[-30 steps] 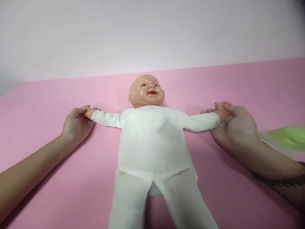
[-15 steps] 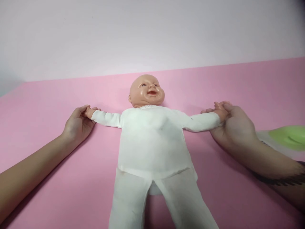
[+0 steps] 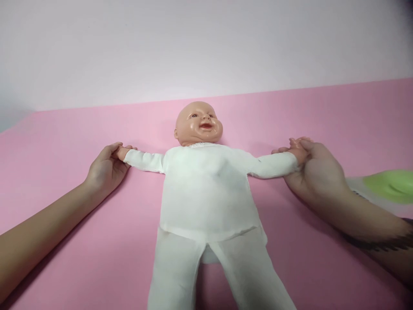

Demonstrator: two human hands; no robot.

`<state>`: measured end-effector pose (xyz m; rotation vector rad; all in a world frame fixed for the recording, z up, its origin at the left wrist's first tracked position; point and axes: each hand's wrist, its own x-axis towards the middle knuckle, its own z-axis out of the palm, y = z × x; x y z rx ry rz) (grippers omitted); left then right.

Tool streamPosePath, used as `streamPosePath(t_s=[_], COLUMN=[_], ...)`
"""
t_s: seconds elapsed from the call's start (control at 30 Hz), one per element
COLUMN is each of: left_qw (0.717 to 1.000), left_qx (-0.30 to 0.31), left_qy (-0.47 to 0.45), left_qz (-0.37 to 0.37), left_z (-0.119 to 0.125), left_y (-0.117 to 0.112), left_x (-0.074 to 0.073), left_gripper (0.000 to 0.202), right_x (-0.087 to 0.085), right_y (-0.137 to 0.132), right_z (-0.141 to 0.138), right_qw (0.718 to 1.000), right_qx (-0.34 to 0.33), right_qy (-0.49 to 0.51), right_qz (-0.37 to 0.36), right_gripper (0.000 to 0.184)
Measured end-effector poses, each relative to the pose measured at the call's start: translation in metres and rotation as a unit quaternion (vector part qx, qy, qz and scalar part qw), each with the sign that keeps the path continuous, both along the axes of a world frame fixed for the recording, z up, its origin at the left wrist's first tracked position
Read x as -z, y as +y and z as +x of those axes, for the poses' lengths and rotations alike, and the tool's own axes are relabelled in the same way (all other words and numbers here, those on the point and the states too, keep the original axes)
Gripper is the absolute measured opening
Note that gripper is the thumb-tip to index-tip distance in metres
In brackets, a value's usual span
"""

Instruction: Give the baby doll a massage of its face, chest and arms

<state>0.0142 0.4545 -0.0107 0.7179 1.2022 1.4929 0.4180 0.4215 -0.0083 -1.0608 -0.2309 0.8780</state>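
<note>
A baby doll [image 3: 209, 189] with a bald plastic head and a white cloth body lies on its back on a pink surface [image 3: 64, 224]. Both of its arms stretch straight out to the sides. At the left, my left hand [image 3: 106, 168] is closed around one of the doll's small plastic hands, thumb on top. On the other side my right hand [image 3: 318, 172] grips the doll's other hand, whose fingertips stick out above my thumb. The lower ends of the doll's legs run out of view at the bottom.
A green and white object [image 3: 390, 187] lies at the right edge, partly behind my right forearm. Beyond the pink surface's far edge rises a pale wall [image 3: 206, 47]. A dark band or marking [image 3: 380, 243] shows on my right forearm.
</note>
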Motion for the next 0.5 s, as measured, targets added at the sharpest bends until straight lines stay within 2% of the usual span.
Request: streamPosePath(t_s=[0.13,0.33,0.5], left_qw=[1.000,1.000,1.000], left_qx=[-0.015,0.013,0.011], left_qy=[-0.004,-0.011,0.002], left_qz=[-0.008,0.014,0.012], left_z=[0.0001,-0.0027,-0.0027], left_y=[0.0006,-0.0005,-0.0001], left_x=[-0.0002,0.0017,0.0014], left_gripper=[0.010,0.009,0.008], right_x=[-0.0039,-0.0070,-0.0004], right_y=[-0.0007,-0.0026,-0.0005], right_z=[-0.0030,-0.0045,0.0016], right_qw=[0.999,1.000,1.000], right_qx=[0.007,-0.012,-0.008], right_qy=[0.013,0.003,-0.003], right_qz=[-0.028,-0.014,-0.003], right_gripper=[0.026,0.030,0.026])
